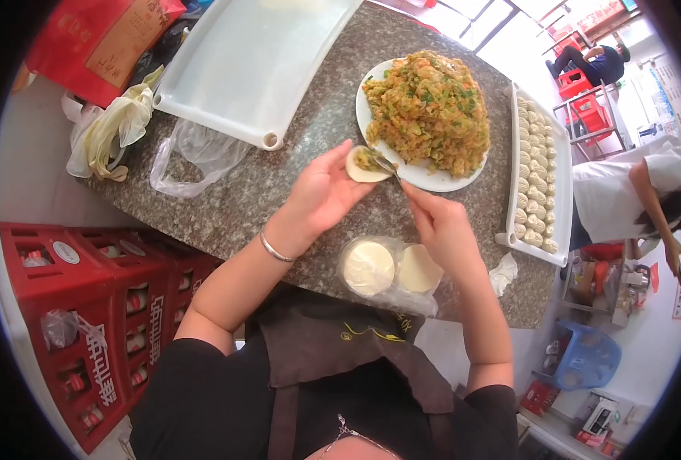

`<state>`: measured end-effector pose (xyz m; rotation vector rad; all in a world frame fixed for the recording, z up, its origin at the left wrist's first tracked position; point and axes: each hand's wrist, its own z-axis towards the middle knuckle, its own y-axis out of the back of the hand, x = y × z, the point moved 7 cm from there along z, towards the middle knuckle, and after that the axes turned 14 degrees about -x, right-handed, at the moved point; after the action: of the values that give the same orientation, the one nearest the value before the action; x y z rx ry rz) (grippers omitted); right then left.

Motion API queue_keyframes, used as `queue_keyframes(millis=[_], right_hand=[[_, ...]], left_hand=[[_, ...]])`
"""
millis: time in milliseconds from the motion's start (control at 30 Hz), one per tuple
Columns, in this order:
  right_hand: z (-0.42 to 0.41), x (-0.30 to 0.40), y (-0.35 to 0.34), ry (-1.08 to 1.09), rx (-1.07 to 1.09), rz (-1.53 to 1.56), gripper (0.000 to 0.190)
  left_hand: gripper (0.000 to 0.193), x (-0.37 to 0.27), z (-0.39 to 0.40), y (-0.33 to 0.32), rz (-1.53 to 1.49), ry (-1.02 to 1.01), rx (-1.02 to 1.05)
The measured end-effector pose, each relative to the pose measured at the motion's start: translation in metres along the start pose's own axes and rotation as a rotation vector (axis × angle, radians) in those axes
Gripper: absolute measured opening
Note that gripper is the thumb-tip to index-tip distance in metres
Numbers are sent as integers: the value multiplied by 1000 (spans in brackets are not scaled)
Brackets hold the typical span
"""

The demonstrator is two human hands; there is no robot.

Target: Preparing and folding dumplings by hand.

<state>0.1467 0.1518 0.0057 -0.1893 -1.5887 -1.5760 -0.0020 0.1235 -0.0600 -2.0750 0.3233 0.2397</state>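
Note:
My left hand (323,187) holds a round dough wrapper (365,172) on its fingers, with some chopped filling on it. In my right hand (438,213) is a metal spoon (387,165), its tip at the filling on the wrapper. Just beyond my hands, a white plate (432,181) bears a tall heap of chopped filling (432,109) with green and orange bits. Near the counter edge, two stacks of round wrappers (369,268) lie in clear plastic, partly under my right forearm. A white tray (563,190) at the right holds rows of pleated buns (536,172).
A white plastic tray (242,63), a clear bag (196,155) and pale gloves (116,129) lie at the left of the granite counter (202,221). Crumpled tissue (503,273) is at right. Red bottle crates (87,276) stand lower left; two people (622,190) are beyond at right.

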Motion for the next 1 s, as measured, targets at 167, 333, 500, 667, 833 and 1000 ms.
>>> queue_keyframes(millis=[167,333,500,667,833,1000], right_hand=[[34,2,-4,56,-80,57,28],[12,1,-11,119,-53,133,28],[8,2,-1,-113,18,122,27],[16,-1,-10,-3,-16,87,26],[12,6,-2,52,30,80,31],[12,13,-8,334,-138,75,28]], left_hand=[[44,-8,2,-4,54,-13,4],[43,-9,7,1,64,20,32],[43,-6,4,1,81,-24,-7],[43,-7,9,-4,101,-25,46],[41,-9,7,1,106,-39,8],[40,-11,11,3,109,-23,17]])
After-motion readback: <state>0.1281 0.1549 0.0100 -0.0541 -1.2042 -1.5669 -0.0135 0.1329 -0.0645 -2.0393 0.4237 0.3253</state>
